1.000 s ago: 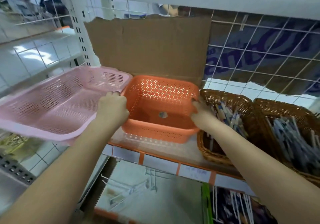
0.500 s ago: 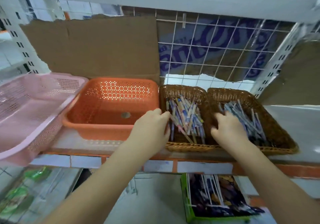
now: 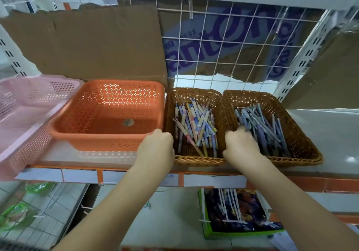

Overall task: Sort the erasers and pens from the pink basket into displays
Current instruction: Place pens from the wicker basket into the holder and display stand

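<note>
Left hand and right hand each curl round a side wall of the left wicker basket, pens inside. Pink basket is way off left on the shelf, right beside the orange basket.

pink basket: left of orange basket, cut off, blurred.
grey object: inside orange basket, unidentifiable.
left hand: fingertips hidden, at wicker basket right of orange basket.

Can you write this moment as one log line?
left hand: grips left rim of left wicker basket | right hand: grips its right rim | pens: inside it | orange basket: holds one small grey thing
</note>
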